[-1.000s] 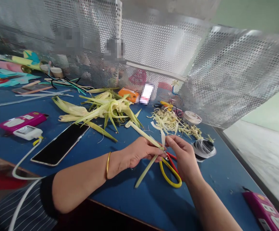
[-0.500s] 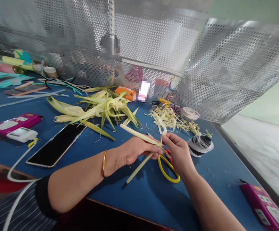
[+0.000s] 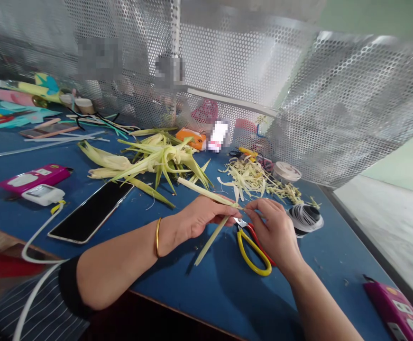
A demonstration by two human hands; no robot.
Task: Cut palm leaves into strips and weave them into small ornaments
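My left hand (image 3: pixel 208 215) pinches pale green corn husk strips (image 3: pixel 204 190) where they cross near its fingertips. One strip points up and left, another (image 3: pixel 211 240) hangs down and left. My right hand (image 3: pixel 272 227) is closed, its thumb and index finger pinching a thin end of husk just right of the crossing. Below the hands lie scissors (image 3: pixel 254 253) with yellow and red handles on the blue table, their blades partly hidden by my left hand. Beyond my left hand is a heap of corn husks (image 3: pixel 160 158).
Husk shreds (image 3: pixel 245 177) and a tape roll (image 3: pixel 287 171) lie behind my right hand, a black-and-white spool (image 3: pixel 305 219) to its right. A dark-screened phone (image 3: pixel 92 213) and purple power strip (image 3: pixel 35 179) are left; another power strip (image 3: pixel 394 305) is lower right.
My right hand has shifted right and slightly down from the crossing, with its fingers lower on a thin husk end. The view has swung slightly, and more of the scissors shows.
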